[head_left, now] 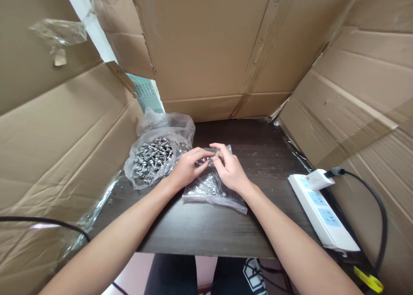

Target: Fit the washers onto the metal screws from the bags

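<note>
Over a clear zip bag (pixel 201 187) lying on the dark table, my two hands meet with their fingertips close together. Between them shows a small silver bolt (pixel 209 158). My left hand (pixel 188 168) pinches it from the left with thumb and fingers. From the other side my right hand (pixel 229 169) closes thumb and fingers on its right end, partly covering it. A few small metal pieces show in the zip bag. Left of my left hand, an opened plastic bag (pixel 137 181) holds a heap of silver bolts (pixel 155 157).
Cardboard walls (pixel 209 41) enclose the table (pixel 206 235) at the back and both sides. At the right lies a white power strip (pixel 322 213) with a plug and black cable (pixel 380 200). Another black cable (pixel 45 219) crosses at the left.
</note>
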`<state>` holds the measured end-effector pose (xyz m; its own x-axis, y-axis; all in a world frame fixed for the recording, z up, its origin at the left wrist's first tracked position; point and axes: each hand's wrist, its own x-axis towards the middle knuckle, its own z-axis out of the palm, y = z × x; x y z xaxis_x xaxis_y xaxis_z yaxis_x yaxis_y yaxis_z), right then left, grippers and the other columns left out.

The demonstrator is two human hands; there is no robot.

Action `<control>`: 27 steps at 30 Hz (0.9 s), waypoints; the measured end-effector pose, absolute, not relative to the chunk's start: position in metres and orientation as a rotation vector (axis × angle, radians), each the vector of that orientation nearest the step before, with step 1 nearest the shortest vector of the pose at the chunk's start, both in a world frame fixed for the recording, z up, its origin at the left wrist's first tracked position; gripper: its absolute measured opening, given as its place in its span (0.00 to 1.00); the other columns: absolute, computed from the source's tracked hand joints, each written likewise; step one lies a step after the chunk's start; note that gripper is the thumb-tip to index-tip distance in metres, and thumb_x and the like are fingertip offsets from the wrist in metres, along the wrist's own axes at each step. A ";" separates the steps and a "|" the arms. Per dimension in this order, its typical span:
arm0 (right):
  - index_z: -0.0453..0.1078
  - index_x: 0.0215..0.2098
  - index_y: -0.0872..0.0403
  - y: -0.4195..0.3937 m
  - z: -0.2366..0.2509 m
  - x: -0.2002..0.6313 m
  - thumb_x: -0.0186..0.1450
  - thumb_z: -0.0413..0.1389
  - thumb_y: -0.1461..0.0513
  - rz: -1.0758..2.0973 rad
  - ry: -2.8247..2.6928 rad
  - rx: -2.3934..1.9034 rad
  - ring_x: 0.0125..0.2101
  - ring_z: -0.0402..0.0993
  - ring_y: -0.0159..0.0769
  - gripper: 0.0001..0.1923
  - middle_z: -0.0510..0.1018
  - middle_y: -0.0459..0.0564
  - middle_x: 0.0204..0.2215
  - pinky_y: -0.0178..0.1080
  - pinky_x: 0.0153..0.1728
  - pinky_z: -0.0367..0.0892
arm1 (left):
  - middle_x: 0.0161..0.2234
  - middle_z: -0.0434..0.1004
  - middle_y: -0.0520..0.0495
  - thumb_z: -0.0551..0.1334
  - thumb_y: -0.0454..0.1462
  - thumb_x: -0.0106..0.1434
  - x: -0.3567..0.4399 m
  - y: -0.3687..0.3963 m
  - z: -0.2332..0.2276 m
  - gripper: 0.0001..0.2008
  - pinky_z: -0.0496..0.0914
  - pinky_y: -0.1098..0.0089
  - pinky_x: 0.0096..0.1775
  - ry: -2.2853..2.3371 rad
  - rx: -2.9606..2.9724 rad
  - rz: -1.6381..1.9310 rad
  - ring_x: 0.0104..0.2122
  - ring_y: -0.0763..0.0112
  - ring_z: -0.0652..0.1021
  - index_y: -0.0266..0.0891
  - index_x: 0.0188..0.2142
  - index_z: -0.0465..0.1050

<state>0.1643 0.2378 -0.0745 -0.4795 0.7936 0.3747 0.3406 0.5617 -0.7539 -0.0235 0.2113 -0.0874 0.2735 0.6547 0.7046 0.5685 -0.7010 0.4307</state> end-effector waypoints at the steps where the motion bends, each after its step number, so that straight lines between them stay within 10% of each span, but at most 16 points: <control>1: 0.67 0.57 0.53 0.238 -0.074 0.164 0.72 0.47 0.61 0.785 -2.068 -0.921 0.28 0.72 0.36 0.17 0.75 0.45 0.29 0.39 0.35 0.65 | 0.42 0.83 0.44 0.64 0.31 0.69 -0.023 0.211 -0.087 0.08 0.77 0.70 0.42 1.166 2.435 1.424 0.40 0.69 0.82 0.37 0.47 0.78; 13: 0.62 0.62 0.53 0.239 -0.078 0.164 0.61 0.53 0.66 0.553 -2.057 -0.867 0.48 0.71 0.46 0.30 0.74 0.54 0.45 0.45 0.45 0.70 | 0.41 0.83 0.44 0.65 0.31 0.69 -0.023 0.210 -0.085 0.08 0.76 0.72 0.38 1.207 2.420 1.427 0.37 0.70 0.82 0.37 0.47 0.78; 20: 0.67 0.56 0.52 0.239 -0.078 0.162 0.72 0.47 0.61 0.720 -2.034 -0.911 0.41 0.74 0.43 0.16 0.76 0.50 0.34 0.45 0.44 0.69 | 0.41 0.84 0.45 0.64 0.31 0.69 -0.023 0.210 -0.085 0.07 0.76 0.71 0.40 1.193 2.449 1.450 0.38 0.70 0.82 0.37 0.46 0.78; 27: 0.62 0.60 0.51 0.239 -0.079 0.162 0.59 0.54 0.66 0.620 -1.966 -0.856 0.42 0.72 0.41 0.30 0.74 0.51 0.42 0.41 0.38 0.69 | 0.41 0.84 0.45 0.65 0.31 0.69 -0.022 0.209 -0.083 0.08 0.77 0.71 0.39 1.196 2.432 1.462 0.37 0.70 0.83 0.37 0.47 0.79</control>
